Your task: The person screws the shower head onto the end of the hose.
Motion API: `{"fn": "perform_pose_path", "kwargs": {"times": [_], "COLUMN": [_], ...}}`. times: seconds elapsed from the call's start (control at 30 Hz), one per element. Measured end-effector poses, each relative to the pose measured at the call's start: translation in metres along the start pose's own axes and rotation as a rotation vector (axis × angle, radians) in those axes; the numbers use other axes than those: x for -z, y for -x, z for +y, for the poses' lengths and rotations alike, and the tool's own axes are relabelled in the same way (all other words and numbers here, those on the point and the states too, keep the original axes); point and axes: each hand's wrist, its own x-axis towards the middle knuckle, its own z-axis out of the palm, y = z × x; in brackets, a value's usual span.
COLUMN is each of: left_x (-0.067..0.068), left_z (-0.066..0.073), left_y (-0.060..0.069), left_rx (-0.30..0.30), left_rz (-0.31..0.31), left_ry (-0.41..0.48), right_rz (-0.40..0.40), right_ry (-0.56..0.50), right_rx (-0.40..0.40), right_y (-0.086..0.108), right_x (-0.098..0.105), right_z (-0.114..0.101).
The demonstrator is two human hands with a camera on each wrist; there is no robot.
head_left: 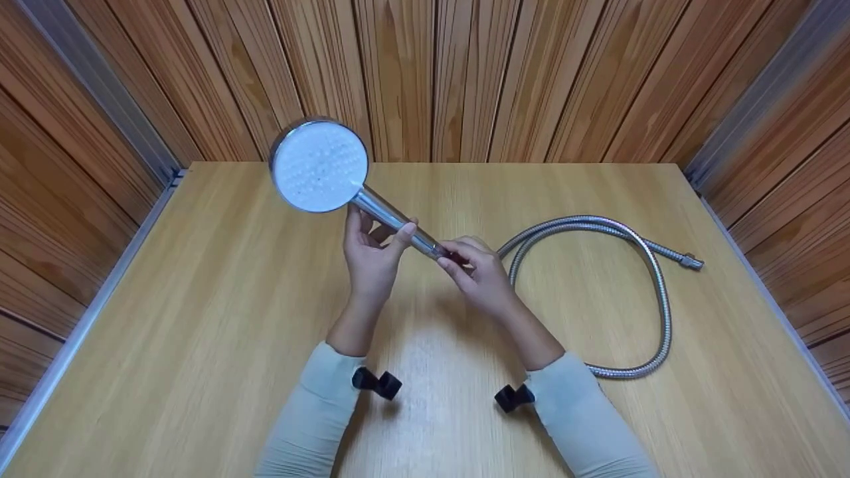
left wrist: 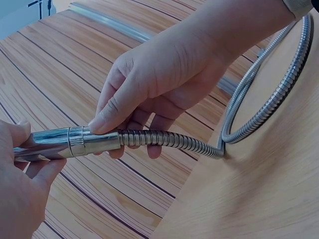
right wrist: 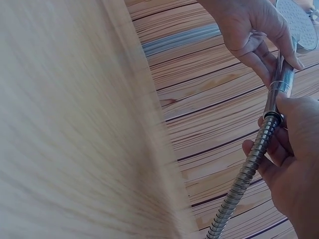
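Observation:
A chrome hand shower head (head_left: 321, 166) with a round white spray face is held above the table, tilted with its face up and left. My left hand (head_left: 373, 262) grips its handle (head_left: 392, 216) between thumb and fingers. At the handle's lower end, my right hand (head_left: 483, 275) pinches the smooth metal connector (left wrist: 99, 141) of a ribbed shower hose (left wrist: 174, 140). In the left wrist view the connector meets the handle end in line, with a thin seam between them. The right wrist view shows the hose (right wrist: 241, 181) running down past my right fingers.
The rest of the metal hose (head_left: 666, 312) lies looped on the wooden table (head_left: 199, 332), right of my hands. Its other end, with a hex nut (head_left: 690, 263), points toward the right edge. Wood-plank walls (head_left: 398, 79) stand behind and at both sides.

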Motion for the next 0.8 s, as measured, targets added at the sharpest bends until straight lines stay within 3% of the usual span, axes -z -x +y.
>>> {"fn": "perform_pose_path", "kwargs": {"times": [0.37, 0.53, 0.8], "left_x": [-0.0007, -0.0004, 0.0009], "left_z": [-0.0001, 0.0003, -0.0011], "left_y": [0.0024, 0.0017, 0.0020], "left_rx": [0.042, 0.029, 0.044], "left_rz": [-0.001, -0.003, -0.006], "left_ry": [-0.038, -0.036, -0.052], "right_rz": [0.056, 0.026, -0.037], "right_ry": [0.070, 0.088, 0.071], "right_rx": [-0.033, -0.024, -0.087], "right_y": [-0.0013, -0.0005, 0.0003], "right_x": [-0.0043, -0.0044, -0.0040], "right_z": [-0.0027, -0.0018, -0.0034]}}
